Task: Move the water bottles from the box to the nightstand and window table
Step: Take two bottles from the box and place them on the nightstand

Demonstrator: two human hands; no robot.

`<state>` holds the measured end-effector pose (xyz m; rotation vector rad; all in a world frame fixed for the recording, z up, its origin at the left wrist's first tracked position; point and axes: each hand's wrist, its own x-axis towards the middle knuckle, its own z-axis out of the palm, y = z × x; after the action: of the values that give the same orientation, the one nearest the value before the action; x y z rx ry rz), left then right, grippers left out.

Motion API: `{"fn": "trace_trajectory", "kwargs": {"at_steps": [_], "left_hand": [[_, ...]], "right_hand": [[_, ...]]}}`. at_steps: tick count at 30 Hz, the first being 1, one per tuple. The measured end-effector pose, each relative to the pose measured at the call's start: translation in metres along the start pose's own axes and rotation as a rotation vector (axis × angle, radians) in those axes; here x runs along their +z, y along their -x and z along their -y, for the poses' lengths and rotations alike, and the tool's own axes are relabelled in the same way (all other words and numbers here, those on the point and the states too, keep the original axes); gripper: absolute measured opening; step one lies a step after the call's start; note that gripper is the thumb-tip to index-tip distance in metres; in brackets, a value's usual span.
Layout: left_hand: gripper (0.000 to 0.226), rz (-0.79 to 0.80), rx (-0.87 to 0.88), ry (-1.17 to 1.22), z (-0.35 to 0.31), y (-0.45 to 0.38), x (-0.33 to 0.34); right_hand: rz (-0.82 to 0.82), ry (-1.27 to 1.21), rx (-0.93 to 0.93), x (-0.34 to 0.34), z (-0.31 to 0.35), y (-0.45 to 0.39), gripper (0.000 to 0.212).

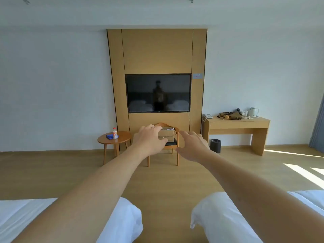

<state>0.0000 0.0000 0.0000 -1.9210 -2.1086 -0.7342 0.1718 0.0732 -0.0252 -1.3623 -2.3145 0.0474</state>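
Note:
A cardboard box (167,133) sits on a wooden chair (171,146) under the wall TV, far across the room. Something pale shows at its open top; I cannot tell bottles apart inside. Both my arms stretch forward toward it. My left hand (149,140) overlaps the box's left side in the image, fingers spread, holding nothing. My right hand (192,146) hangs to the right of the chair, fingers apart and empty. One bottle with a red cap (115,133) stands on a small round wooden table (122,138) left of the chair.
A blue cloth (110,136) lies beside the bottle. Two white beds (222,216) flank a floor aisle in front of me. A desk (238,126) with phone, bag and kettle stands at right, a black bin (215,145) beside it. Curtain (318,130) at far right.

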Motion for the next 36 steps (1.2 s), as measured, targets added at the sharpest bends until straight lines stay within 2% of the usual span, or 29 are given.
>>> {"fn": "trace_trajectory", "kwargs": {"at_steps": [6,12,20,28,36], "left_hand": [[0.056,0.031,-0.087,0.004,0.005,-0.102,0.035],[0.052,0.053,-0.107,0.001,0.041,-0.187,0.086],[0.055,0.048,-0.052,0.028,0.127,-0.314,0.147],[0.041,0.096,-0.003,0.040,0.221,-0.463,0.190],[0.037,0.153,0.018,0.035,0.273,-0.589,0.268]], "right_hand": [[0.025,-0.034,-0.014,0.009,-0.034,-0.111,0.070],[0.053,-0.020,-0.046,0.053,-0.053,-0.202,0.068],[0.033,0.012,-0.032,0.127,-0.053,-0.343,0.064],[0.021,-0.001,0.036,0.190,-0.043,-0.500,0.067],[0.039,-0.020,0.069,0.257,-0.082,-0.636,0.072]]}}
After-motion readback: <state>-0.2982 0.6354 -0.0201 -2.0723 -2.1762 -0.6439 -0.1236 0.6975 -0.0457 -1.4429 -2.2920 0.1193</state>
